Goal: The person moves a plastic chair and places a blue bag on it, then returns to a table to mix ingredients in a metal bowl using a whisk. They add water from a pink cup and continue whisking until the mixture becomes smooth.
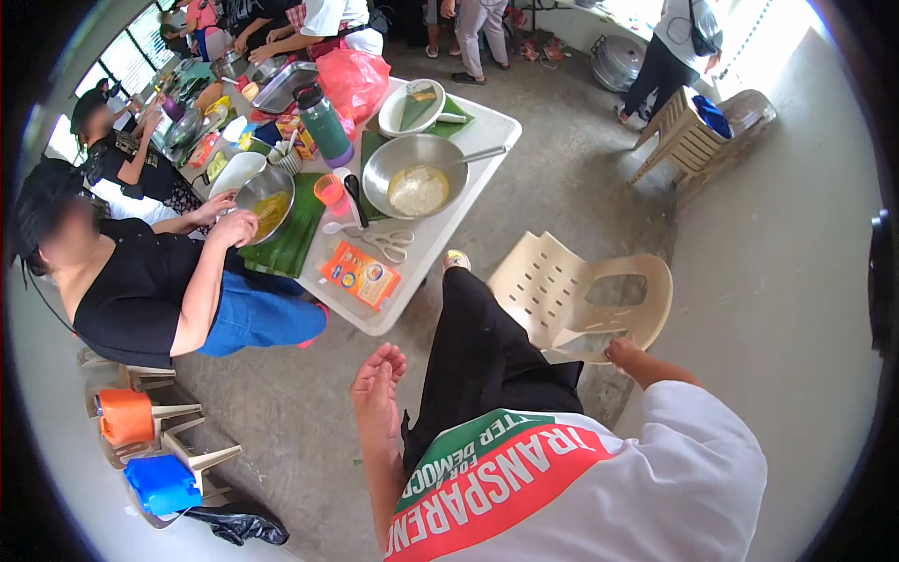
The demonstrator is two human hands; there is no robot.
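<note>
My right hand [624, 353] grips the rim of a beige plastic armchair [537, 288] to the right of my legs. Held in front of my body, my left hand [379, 386] is empty, with its fingers loosely curled. The nearest corner of a white table [372, 319] lies beyond it. An orange printed packet [360, 274] and a pair of white-handled scissors [390, 242] rest near that corner. Further in stands a steel mixing bowl [416, 175] containing pale flour over yellow liquid, with a metal handle sticking out over its rim.
At the left, a person stirs yellow batter in another steel bowl [265, 204] above banana leaves [288, 239]. A green bottle [324, 126] and a white pan [412, 109] stand farther along the table. Stacked chairs [674, 133] are by the right wall; blue [163, 485] and orange containers [125, 416] sit lower left.
</note>
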